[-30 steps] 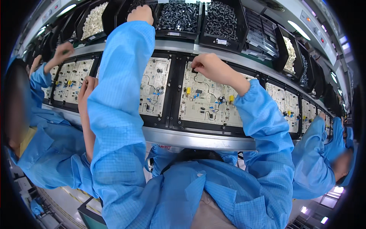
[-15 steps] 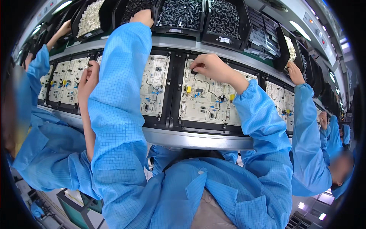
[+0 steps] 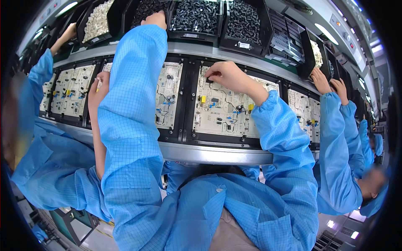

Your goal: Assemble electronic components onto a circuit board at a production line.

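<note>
My left hand (image 3: 155, 19) reaches up into a black bin (image 3: 138, 11) of small dark parts, its fingertips hidden among them. Over the upper left part of a pale circuit board (image 3: 205, 115), my right hand (image 3: 229, 75) is closed in a pinch. Between its thumb and forefinger, a small black component (image 3: 209, 79) shows at the board's surface. Yellow, blue and black components are mounted across this board, which sits in a black frame (image 3: 188, 100). My left sleeve covers part of a neighbouring board (image 3: 169, 94).
More bins of black parts (image 3: 196, 16) and white parts (image 3: 97, 21) line the back. A metal rail (image 3: 209, 154) runs along the near edge. Co-workers' hands are close on both sides: one (image 3: 98, 90) beside my left sleeve, others (image 3: 320, 80) by the right-hand bins.
My two hands stay almost in place while the view shifts slightly. At the right, a co-worker's second hand has come up beside the first, near the bins.
</note>
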`<move>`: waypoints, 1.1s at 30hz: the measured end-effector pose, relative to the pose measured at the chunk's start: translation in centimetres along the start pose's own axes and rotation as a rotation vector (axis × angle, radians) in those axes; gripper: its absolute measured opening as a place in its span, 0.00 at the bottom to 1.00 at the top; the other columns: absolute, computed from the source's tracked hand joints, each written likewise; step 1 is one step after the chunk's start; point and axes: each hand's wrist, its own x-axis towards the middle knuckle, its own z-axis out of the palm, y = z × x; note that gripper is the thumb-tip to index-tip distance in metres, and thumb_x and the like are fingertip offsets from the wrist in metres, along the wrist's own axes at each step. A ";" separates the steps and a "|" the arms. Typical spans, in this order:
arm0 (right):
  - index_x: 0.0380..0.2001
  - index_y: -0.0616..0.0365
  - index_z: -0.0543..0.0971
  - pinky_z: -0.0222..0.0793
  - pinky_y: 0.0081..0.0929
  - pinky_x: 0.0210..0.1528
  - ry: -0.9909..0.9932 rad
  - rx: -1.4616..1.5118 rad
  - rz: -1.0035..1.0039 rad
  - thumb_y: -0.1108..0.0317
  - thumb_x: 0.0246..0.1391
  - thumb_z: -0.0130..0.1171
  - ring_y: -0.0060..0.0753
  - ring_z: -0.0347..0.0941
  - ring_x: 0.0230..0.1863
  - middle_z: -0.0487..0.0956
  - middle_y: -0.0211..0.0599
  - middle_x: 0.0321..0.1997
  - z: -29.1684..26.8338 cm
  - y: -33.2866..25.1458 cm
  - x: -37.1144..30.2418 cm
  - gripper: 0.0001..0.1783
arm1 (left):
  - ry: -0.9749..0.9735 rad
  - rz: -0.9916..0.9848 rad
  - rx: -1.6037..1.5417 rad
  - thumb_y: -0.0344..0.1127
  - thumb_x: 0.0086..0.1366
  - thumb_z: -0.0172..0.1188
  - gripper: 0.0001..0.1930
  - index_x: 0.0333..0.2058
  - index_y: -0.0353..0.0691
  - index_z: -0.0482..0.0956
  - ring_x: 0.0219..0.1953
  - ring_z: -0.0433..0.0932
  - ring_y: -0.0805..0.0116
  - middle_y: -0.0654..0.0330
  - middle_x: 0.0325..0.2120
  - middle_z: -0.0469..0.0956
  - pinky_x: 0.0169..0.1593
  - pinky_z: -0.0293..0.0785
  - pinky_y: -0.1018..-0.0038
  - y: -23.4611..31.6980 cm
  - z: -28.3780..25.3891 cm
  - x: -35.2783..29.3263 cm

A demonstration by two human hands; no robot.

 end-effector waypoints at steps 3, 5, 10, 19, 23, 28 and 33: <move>0.34 0.62 0.80 0.72 0.31 0.40 0.058 -0.180 -0.176 0.75 0.48 0.58 0.42 0.75 0.37 0.78 0.42 0.34 0.6 -0.1 -0.5 0.08 | 0.029 0.031 0.088 0.32 0.60 0.48 0.21 0.54 0.48 0.69 0.53 0.71 0.51 0.53 0.51 0.72 0.54 0.64 0.50 0.2 -0.3 -0.6; 0.33 0.62 0.78 0.71 0.33 0.41 0.086 -0.259 -0.244 0.75 0.48 0.58 0.44 0.74 0.37 0.76 0.42 0.34 1.2 -0.7 -1.0 0.07 | 0.062 0.057 0.110 0.33 0.61 0.48 0.20 0.53 0.49 0.69 0.53 0.71 0.52 0.54 0.51 0.72 0.54 0.64 0.50 0.2 -0.3 -0.8; 0.37 0.59 0.77 0.70 0.37 0.44 0.141 -0.392 -0.307 0.72 0.47 0.60 0.46 0.73 0.41 0.76 0.42 0.37 0.6 -1.3 -0.3 0.11 | 0.141 0.071 0.107 0.38 0.62 0.51 0.15 0.47 0.48 0.74 0.51 0.72 0.52 0.55 0.48 0.74 0.52 0.66 0.53 -0.3 -0.7 -1.0; 0.30 0.62 0.78 0.71 0.40 0.42 0.353 -0.805 -0.128 0.71 0.50 0.53 0.51 0.75 0.38 0.77 0.48 0.33 -5.4 1.3 12.5 0.07 | 0.684 0.234 -0.422 0.32 0.58 0.57 0.06 0.31 0.35 0.76 0.36 0.75 0.47 0.47 0.28 0.76 0.39 0.71 0.58 5.7 -8.9 -8.5; 0.26 0.64 0.78 0.71 0.41 0.42 0.406 -0.794 -0.244 0.74 0.42 0.53 0.53 0.76 0.37 0.78 0.51 0.30 -5.6 1.7 13.3 0.07 | 0.304 0.317 -0.678 0.35 0.58 0.57 0.07 0.30 0.36 0.76 0.37 0.77 0.52 0.48 0.32 0.77 0.42 0.72 0.62 7.1 -8.9 -13.1; 0.26 0.64 0.78 0.71 0.41 0.39 0.590 -0.381 -0.261 0.73 0.45 0.53 0.52 0.76 0.34 0.78 0.53 0.28 -7.3 -0.3 10.7 0.07 | -0.053 0.488 -0.756 0.30 0.56 0.58 0.06 0.29 0.32 0.77 0.32 0.78 0.52 0.48 0.28 0.78 0.37 0.73 0.64 10.6 -5.8 -16.6; 0.29 0.65 0.77 0.72 0.34 0.37 0.571 -0.328 -0.217 0.71 0.47 0.58 0.44 0.77 0.33 0.78 0.48 0.28 -10.3 -3.7 -1.9 0.08 | -0.424 0.623 -0.679 0.28 0.55 0.57 0.08 0.32 0.32 0.80 0.30 0.79 0.55 0.48 0.29 0.79 0.38 0.75 0.67 15.2 -3.4 -18.6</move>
